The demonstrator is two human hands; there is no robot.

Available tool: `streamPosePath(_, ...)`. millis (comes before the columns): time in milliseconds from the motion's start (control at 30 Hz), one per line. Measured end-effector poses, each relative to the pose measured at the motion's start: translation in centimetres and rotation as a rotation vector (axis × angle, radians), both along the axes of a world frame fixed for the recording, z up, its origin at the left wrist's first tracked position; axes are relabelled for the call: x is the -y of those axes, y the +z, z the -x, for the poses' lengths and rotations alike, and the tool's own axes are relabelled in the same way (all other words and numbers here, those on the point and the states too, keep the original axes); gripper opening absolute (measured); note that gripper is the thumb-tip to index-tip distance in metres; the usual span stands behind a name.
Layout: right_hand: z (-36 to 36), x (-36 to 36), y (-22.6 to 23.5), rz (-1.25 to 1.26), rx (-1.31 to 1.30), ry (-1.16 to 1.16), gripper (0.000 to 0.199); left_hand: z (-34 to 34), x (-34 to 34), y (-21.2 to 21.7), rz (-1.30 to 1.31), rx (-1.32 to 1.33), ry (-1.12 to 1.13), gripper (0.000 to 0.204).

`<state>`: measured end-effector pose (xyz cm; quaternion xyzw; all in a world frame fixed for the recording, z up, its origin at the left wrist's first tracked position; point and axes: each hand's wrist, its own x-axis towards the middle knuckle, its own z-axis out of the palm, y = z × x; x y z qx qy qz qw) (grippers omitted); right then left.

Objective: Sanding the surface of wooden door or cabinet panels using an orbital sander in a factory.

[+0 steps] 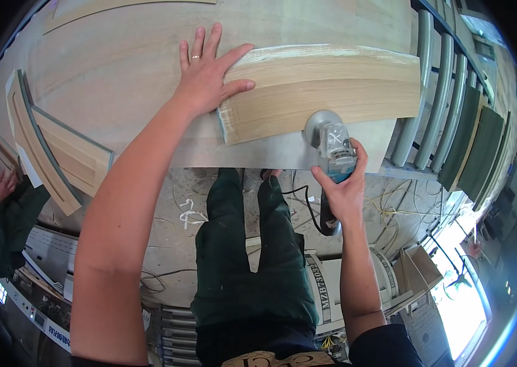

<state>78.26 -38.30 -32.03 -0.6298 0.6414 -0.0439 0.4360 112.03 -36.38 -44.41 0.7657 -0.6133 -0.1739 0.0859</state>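
A pale wood board with a gently curved shape lies flat on the workbench in front of me. Its far edge and left end carry whitish, rough patches. My left hand presses on the board's left end, with its fingers spread and its thumb resting on the wood. My right hand grips an angle grinder with a clear cover around its head. The grinder's round disc is at the board's near edge, right of the middle; whether it spins cannot be told.
The workbench has curved wood panels at its left. Metal rollers and dark green boards stand at the right. A black cord hangs from the grinder; loose cables lie on the floor. Another person's hand shows far left.
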Motion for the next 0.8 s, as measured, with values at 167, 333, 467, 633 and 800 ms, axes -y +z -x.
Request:
streamPosePath(167,-3.6,-3.8,0.1,-0.138,-0.003,0.112,0.095,0.2,0.1,0.2,0.015,-0.034,0.003,0.078)
streamPosePath(333,-6.8,-6.0,-0.8,-0.094,0.044,0.48,0.093,0.4,0.3,0.1,0.005,-0.041,0.008,0.078)
streamPosePath(467,-6.3,-5.3,-0.6,-0.092,0.04,0.478,0.093,0.2,0.2,0.0,0.001,-0.028,0.007,0.078)
streamPosePath(633,-3.8,-3.6,-0.2,-0.105,-0.022,0.324,0.095,0.1,0.1,0.2,0.008,-0.023,0.006,0.078)
streamPosePath(800,-1.6,-1.0,0.6,-0.07,-0.039,0.181,0.094,0.3,0.2,0.0,0.021,-0.03,0.001,0.079)
